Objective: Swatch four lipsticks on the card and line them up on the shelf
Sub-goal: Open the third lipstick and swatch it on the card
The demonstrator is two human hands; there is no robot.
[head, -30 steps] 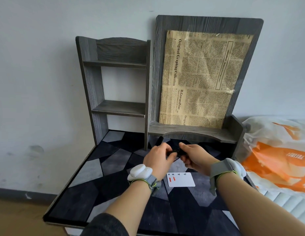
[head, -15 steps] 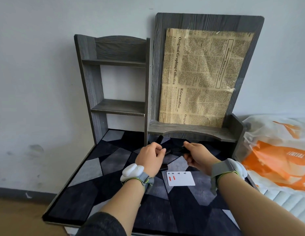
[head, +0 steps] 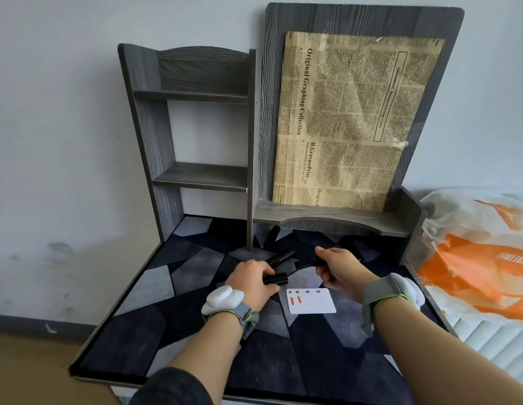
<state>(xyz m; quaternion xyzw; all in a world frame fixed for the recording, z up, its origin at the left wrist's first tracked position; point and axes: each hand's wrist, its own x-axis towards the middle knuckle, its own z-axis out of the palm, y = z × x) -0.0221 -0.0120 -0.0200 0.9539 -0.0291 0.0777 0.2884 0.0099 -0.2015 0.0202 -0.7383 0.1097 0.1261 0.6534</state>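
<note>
The left hand (head: 254, 283) grips a short black cylindrical cap (head: 275, 279), and the right hand (head: 339, 270) is closed around a slim black lipstick tube (head: 308, 263), the two pieces apart above the patchwork grey-and-black worktop (head: 155, 287). Just below them lies a white rectangular card (head: 312, 301) bearing two orange swatches. Another black lipstick tube (head: 281, 257) lies behind the left hand, and one more (head: 272, 236) rests under the grey wood-grain shelf (head: 201, 178).

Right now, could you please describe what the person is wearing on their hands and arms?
Both hands, left hand and right hand, are bare, with no gloves. Each wrist carries a grey strap with a lime-green edge holding a rounded white device: left wrist device, right wrist device. A dark grey sleeve covers the left upper arm; the right forearm is bare.
</note>
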